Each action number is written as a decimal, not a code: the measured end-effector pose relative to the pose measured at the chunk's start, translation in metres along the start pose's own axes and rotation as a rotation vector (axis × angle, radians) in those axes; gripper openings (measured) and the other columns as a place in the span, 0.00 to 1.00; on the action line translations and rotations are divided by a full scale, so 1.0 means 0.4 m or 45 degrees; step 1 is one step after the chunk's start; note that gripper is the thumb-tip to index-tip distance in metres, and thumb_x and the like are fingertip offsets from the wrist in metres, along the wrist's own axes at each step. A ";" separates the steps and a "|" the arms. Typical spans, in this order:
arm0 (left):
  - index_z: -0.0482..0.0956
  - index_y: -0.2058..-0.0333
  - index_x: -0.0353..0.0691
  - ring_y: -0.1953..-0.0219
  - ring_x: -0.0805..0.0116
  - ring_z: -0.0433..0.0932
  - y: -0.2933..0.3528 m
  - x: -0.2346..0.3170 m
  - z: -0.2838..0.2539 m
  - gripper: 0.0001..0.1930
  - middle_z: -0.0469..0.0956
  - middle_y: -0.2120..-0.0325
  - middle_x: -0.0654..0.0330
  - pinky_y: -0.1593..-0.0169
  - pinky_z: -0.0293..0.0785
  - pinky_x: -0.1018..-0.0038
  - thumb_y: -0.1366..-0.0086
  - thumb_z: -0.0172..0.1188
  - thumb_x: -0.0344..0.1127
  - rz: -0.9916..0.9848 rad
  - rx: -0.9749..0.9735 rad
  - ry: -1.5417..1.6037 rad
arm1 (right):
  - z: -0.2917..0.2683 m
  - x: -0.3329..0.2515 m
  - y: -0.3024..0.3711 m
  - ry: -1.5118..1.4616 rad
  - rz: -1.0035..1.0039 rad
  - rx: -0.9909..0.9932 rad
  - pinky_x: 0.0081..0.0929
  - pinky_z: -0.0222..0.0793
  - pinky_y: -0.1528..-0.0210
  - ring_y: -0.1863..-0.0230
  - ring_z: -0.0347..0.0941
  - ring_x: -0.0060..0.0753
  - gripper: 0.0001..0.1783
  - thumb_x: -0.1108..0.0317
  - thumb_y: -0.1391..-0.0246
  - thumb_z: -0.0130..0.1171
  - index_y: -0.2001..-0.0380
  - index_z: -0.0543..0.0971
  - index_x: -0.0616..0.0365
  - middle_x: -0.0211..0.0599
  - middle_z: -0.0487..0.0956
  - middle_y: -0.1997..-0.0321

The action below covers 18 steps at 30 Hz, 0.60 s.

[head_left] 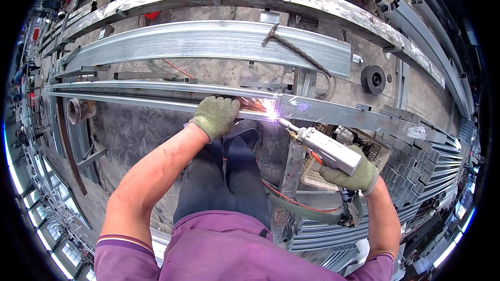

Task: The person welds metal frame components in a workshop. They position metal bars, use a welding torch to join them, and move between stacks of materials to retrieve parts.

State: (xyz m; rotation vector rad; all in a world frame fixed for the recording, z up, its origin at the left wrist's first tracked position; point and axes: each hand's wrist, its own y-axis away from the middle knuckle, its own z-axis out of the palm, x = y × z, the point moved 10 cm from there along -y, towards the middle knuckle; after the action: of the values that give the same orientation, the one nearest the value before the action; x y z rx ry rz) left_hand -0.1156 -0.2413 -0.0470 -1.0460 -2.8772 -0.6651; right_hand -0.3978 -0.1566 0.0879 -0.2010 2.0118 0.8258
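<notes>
Left of the sparks (270, 110), the left hand (216, 118), nearer them, covers the crosswise rail (140, 103), grip unclear; the right hand (355, 174) clasps the torch (330, 147).

The head view looks down on both hands (216, 118) (358, 178)

Violet-white glare (271, 110) bleaches detail toward two o'clock from centre; a bright strip (447, 252) glows at four; fisheye distortion bends edges.

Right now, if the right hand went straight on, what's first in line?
Probably the metal workpiece at the sparks, met by the white torch in the right hand; glare hides the gap.
</notes>
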 end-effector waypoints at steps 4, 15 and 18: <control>0.80 0.58 0.43 0.61 0.53 0.86 0.003 -0.002 -0.009 0.17 0.84 0.66 0.55 0.56 0.80 0.55 0.38 0.67 0.48 -0.002 0.045 0.025 | 0.001 0.005 0.001 0.024 -0.013 -0.011 0.36 0.79 0.63 0.68 0.83 0.42 0.20 0.59 0.45 0.74 0.53 0.85 0.56 0.41 0.85 0.67; 0.80 0.58 0.43 0.61 0.54 0.86 -0.001 0.002 -0.015 0.15 0.84 0.66 0.55 0.56 0.80 0.55 0.37 0.67 0.46 -0.010 -0.005 0.018 | 0.001 0.013 0.009 -0.028 0.011 -0.007 0.35 0.78 0.63 0.68 0.83 0.39 0.19 0.61 0.46 0.75 0.53 0.85 0.57 0.40 0.86 0.66; 0.80 0.58 0.43 0.61 0.54 0.86 -0.001 0.003 -0.013 0.15 0.84 0.65 0.55 0.55 0.80 0.56 0.37 0.67 0.46 -0.004 -0.026 0.013 | 0.003 0.017 0.012 -0.113 0.079 -0.012 0.34 0.78 0.63 0.68 0.83 0.37 0.19 0.62 0.47 0.75 0.54 0.85 0.57 0.40 0.86 0.66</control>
State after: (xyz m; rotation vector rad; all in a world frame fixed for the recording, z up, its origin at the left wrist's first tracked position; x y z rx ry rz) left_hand -0.1172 -0.2429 -0.0422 -1.0376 -2.8703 -0.6994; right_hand -0.4028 -0.1509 0.0843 -0.1062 1.9394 0.8687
